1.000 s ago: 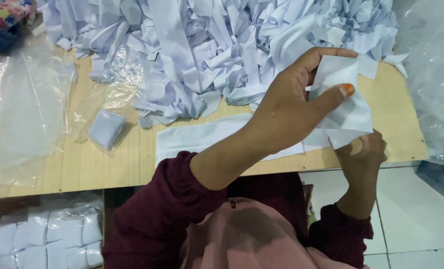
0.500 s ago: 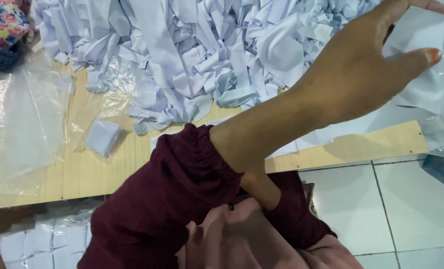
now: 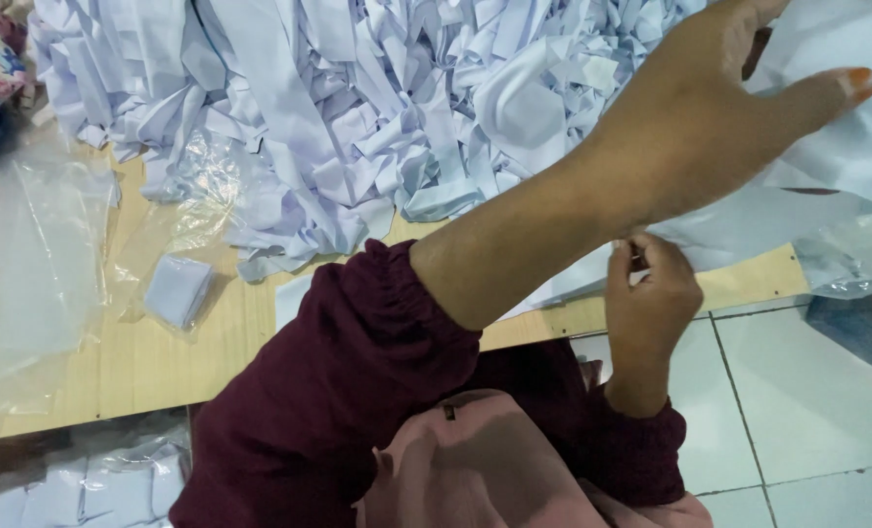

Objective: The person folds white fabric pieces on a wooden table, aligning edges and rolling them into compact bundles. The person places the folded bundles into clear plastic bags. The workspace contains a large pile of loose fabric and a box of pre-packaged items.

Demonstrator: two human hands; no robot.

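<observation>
Left hand (image 3: 710,127) pinches white cloth strip (image 3: 749,220) at 2 o'clock; right hand (image 3: 651,293) grips its lower edge. Keep strip taut, edges aligned.

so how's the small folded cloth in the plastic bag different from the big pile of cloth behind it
The folded cloth is one neat, flat square; the pile is a loose tangle of many strips and pieces. The folded cloth lies inside a clear bag near the table's front edge; the pile sits uncovered across the back. Both look pale white-blue.
</observation>
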